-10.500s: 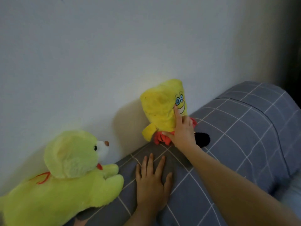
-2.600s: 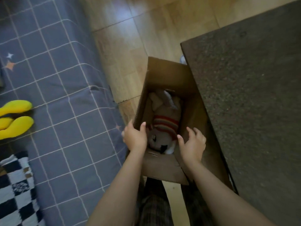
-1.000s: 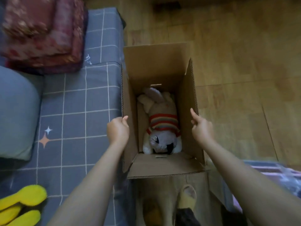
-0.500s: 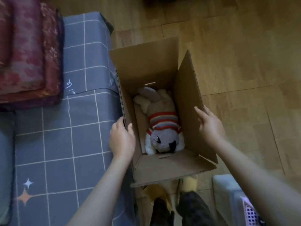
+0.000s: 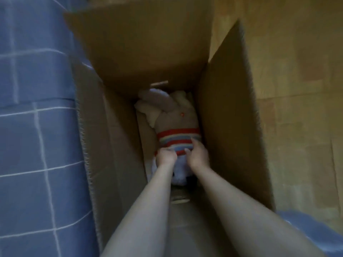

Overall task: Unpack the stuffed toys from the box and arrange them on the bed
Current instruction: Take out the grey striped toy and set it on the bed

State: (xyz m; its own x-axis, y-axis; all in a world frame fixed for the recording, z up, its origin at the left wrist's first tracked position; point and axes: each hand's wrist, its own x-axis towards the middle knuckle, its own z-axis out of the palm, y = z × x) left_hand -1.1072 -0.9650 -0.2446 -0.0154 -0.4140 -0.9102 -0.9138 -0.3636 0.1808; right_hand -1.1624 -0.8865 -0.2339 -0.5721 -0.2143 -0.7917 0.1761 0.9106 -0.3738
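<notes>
Both hands have moved off the box walls, where they rested half a second ago, and now reach deep inside the box (image 5: 228, 115). Camera has also come closer and looks straight down into the opening; frame is somewhat blurred.

Left hand (image 5: 165, 157): curled closed on the near left side of the stuffed toy (image 5: 176, 125), fingers bunched into the fabric at the lower edge of its striped band. Right hand (image 5: 197, 154): fingers partly spread and laid over the right side of the same band, thumb pointing toward the left hand, gripping the toy's body. The two hands sit side by side, nearly touching, with the toy between and under them.

Stuffed toy: grey-white plush with long pale ears or limbs pointing toward the far end of the box, a sweater of red, blue and pale stripes around its middle, a small red mark on the body above the stripes. It lies at the bottom of the box, lengthwise, closer to the right wall. Its near end, pale and rounded, shows between the forearms; details there are too blurred to read.

Box: brown cardboard, flaps open, tall right flap standing up. It stands on the wooden floor (image 5: 300, 89), directly beside the bed (image 5: 37, 145), which carries a blue cover with a white grid pattern.
</notes>
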